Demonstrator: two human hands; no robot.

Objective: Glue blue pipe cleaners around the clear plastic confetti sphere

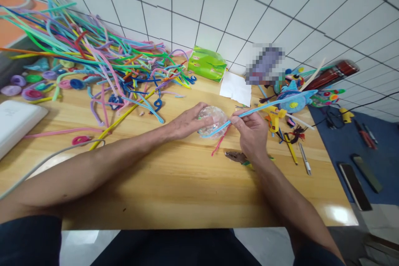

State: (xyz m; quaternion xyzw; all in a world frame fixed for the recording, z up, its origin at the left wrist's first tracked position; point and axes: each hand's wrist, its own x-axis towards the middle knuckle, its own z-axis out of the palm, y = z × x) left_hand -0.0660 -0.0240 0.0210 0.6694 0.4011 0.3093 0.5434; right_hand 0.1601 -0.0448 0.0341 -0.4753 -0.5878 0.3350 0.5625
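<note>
My left hand [191,122] is closed around the side of a clear, rounded plastic piece [215,114], held just above the table. Between the thumb and fingers of my right hand [251,129] is pinched a light blue pipe cleaner [268,104]. One end of it lies across the front of the clear piece; the other runs up to the right. A short pink-red pipe cleaner [220,142] hangs below the clear piece. Under my right wrist lies a small brown item [236,157], partly covered.
Many coloured pipe cleaners [102,58] heap up at the back left, with rolled coils [34,79] beside them. A green tissue pack [207,64] and white paper [236,88] lie near the tiled wall. To the right are a yellow glue gun [274,118], a blue craft figure [293,99] and pens [304,158].
</note>
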